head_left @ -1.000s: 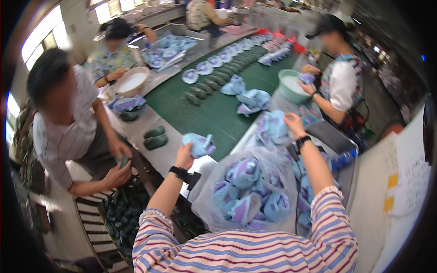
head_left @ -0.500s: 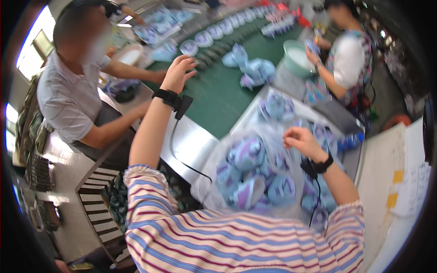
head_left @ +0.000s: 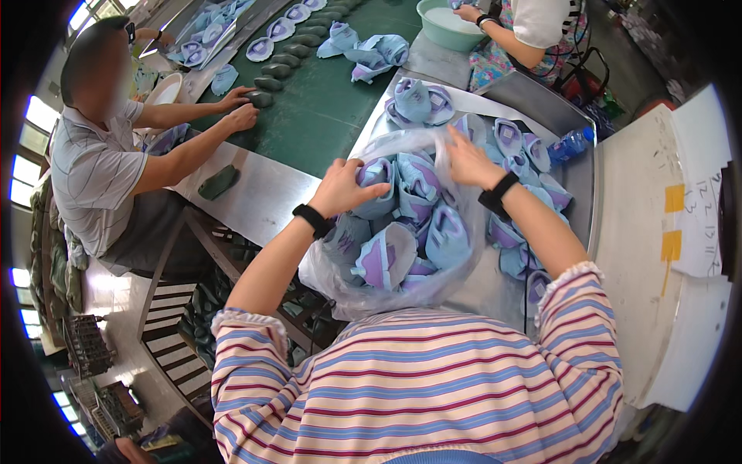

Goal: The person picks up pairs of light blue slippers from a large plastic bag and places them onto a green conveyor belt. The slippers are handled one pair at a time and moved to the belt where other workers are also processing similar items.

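A clear plastic bag [head_left: 325,280] stands in front of me, mouth up, filled with blue and purple shoe uppers [head_left: 384,259]. My left hand [head_left: 345,189] is at the bag's far left side, thumb spread from the fingers, touching or just above an upper there. At the far right of the mouth, my right hand [head_left: 473,161] has its fingers on the raised plastic rim and seems to grip it; its fingertips are partly hidden. Both wrists wear black straps. More uppers [head_left: 514,232] lie loose on the metal table right of the bag.
A co-worker at left handles dark shoe lasts [head_left: 290,60] on the green belt [head_left: 325,116]. One dark last [head_left: 219,182] lies on the metal edge. A blue bottle [head_left: 570,147] stands at right. Another person sits by a green basin [head_left: 448,25] at the far side.
My left hand has come down from above the belt to the bag. My right hand has moved left to the bag's rim. The view has tilted down.
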### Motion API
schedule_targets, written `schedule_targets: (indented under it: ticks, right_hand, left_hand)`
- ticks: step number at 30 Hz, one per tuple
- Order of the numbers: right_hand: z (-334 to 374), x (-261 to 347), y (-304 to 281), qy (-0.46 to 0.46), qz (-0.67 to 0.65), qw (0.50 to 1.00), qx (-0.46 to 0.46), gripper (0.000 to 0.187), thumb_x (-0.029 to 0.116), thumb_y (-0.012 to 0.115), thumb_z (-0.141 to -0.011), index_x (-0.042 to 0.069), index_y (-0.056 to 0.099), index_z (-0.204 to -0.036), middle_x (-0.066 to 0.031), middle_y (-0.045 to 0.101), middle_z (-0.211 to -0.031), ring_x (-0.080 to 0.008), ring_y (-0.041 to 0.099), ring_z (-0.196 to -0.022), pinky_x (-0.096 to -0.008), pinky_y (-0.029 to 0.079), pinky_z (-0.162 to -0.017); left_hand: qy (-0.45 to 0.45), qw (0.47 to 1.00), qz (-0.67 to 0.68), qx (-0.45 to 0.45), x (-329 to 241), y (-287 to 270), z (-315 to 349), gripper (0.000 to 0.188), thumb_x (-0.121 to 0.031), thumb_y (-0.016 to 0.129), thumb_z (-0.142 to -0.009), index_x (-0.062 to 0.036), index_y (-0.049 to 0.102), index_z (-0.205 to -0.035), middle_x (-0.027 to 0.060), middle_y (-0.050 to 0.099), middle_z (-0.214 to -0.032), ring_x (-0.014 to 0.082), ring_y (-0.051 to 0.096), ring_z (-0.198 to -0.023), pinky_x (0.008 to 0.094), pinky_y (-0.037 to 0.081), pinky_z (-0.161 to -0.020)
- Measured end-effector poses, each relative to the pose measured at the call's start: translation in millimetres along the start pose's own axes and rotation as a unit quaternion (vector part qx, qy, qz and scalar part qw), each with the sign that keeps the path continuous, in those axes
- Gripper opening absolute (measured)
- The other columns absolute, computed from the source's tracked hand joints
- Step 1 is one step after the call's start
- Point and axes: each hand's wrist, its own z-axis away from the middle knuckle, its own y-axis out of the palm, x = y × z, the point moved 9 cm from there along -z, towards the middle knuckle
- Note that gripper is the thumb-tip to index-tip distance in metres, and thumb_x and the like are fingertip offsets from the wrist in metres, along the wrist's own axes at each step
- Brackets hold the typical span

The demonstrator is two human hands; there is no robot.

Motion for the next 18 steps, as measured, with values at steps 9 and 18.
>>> schedule_targets:
  ticks: [9, 18]
  right_hand:
    - [-8, -46, -53, 0.025, -0.172, 0.982, -0.07, 0.026, 0.009, 0.051, -0.078, 0.005, 0.061, -0.101, -0.0174, 0.063, -0.098, -0.0313, 0.059, -0.094, -0.0377, 0.046, -0.079]
    - [37, 124, -98, -0.106, -0.67, 0.735, -0.015, 0.068, 0.025, 0.067, -0.082, 0.005, 0.029, -0.134, -0.013, 0.045, -0.124, -0.0192, 0.055, -0.1, -0.0284, 0.048, -0.075]
  left_hand:
    - [-0.031, 0.988, 0.138, 0.059, 36, 9, 11, 0.061, -0.034, 0.065, -0.069, 0.0033, 0.052, -0.115, 0.0212, 0.053, -0.116, 0.0311, 0.054, -0.104, 0.0345, 0.044, -0.088]
    - [0.078, 0.846, 0.525, -0.053, -24, -56, 88, 0.081, -0.026, 0.074, -0.072, -0.0026, 0.029, -0.135, 0.0121, 0.042, -0.13, 0.0231, 0.043, -0.118, 0.0355, 0.035, -0.099]
